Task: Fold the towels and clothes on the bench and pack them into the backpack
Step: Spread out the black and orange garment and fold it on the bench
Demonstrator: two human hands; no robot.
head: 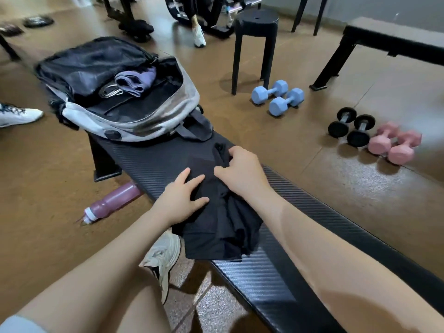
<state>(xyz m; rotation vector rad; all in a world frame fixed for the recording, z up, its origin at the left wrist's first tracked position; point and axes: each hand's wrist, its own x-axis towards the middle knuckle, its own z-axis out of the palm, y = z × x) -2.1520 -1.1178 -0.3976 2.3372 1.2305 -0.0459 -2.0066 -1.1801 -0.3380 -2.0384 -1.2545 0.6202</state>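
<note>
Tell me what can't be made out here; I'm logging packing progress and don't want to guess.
All in the head view:
- Crumpled black garment: its type is unclear; folds and both hands hide it, left hand pressing flat, right hand gripping.
- Open grey-and-black backpack: only a folded purple towel shows; the raised flap hides deeper contents.
- Maroon plastic bottle: the black ribbed bench covers its far end.
</note>
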